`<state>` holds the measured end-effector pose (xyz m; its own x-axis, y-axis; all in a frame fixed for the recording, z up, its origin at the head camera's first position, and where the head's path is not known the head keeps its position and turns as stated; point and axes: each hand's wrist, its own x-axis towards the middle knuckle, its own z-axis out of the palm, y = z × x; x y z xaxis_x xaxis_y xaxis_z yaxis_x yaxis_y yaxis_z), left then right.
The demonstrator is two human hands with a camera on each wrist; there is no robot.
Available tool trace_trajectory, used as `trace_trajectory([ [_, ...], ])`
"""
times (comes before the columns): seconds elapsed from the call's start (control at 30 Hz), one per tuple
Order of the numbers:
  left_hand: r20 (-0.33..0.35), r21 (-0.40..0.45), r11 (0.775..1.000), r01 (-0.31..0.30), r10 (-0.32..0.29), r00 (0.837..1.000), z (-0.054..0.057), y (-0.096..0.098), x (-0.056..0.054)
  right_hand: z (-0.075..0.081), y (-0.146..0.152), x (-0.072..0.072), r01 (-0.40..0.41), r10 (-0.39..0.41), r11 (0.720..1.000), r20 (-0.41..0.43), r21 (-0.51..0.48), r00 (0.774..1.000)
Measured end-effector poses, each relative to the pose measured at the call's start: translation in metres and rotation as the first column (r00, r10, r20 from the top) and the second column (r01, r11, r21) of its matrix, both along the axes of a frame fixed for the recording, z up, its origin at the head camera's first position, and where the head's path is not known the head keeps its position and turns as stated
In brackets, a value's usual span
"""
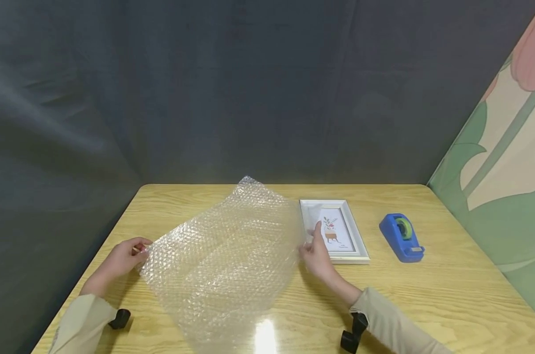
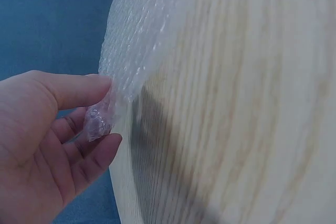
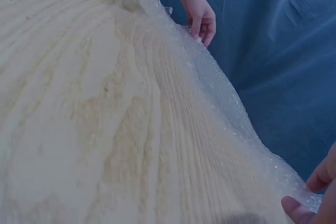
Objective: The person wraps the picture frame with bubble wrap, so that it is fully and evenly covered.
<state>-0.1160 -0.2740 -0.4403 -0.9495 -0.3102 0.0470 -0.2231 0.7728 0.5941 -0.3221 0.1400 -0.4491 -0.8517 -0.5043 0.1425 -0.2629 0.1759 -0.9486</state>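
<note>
A clear sheet of bubble wrap (image 1: 223, 255) hangs spread above the wooden table (image 1: 448, 295). My left hand (image 1: 125, 256) pinches its left corner between thumb and fingers; that pinch shows close up in the left wrist view, where the left hand (image 2: 63, 145) grips the bubble wrap (image 2: 131, 40). My right hand (image 1: 315, 255) pinches the right edge, just in front of a white picture frame (image 1: 353, 231) lying flat. In the right wrist view the right fingertips (image 3: 302, 208) hold the bubble wrap (image 3: 231, 108), and the left hand (image 3: 202, 17) is at the far end.
A blue tape dispenser (image 1: 402, 237) with green tape stands right of the frame. A dark cloth backdrop (image 1: 249, 88) closes the back and left. A floral panel (image 1: 506, 162) borders the right side. The table's near right part is bare wood.
</note>
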Motion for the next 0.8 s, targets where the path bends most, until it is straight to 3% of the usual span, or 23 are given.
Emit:
trace_trajectory([
  [0.17,-0.010,-0.047,0.999,-0.024,0.024,1.000,-0.001,0.004,-0.002,-0.006,0.005,-0.006,-0.029,0.029,1.000,-0.001,0.009,1.000],
  [0.43,-0.014,-0.111,0.989,-0.098,0.097,0.995,-0.002,0.009,-0.001,-0.011,0.012,-0.012,-0.117,0.120,0.992,0.075,-0.039,0.990],
  [0.63,0.000,-0.108,0.986,-0.128,0.129,0.992,-0.002,0.010,-0.001,-0.015,0.015,-0.014,-0.119,0.120,0.993,0.082,-0.023,0.989],
  [0.8,0.018,-0.096,0.985,-0.142,0.145,0.989,-0.003,0.009,-0.002,-0.019,0.016,-0.015,-0.102,0.103,0.994,0.041,-0.029,0.994],
])
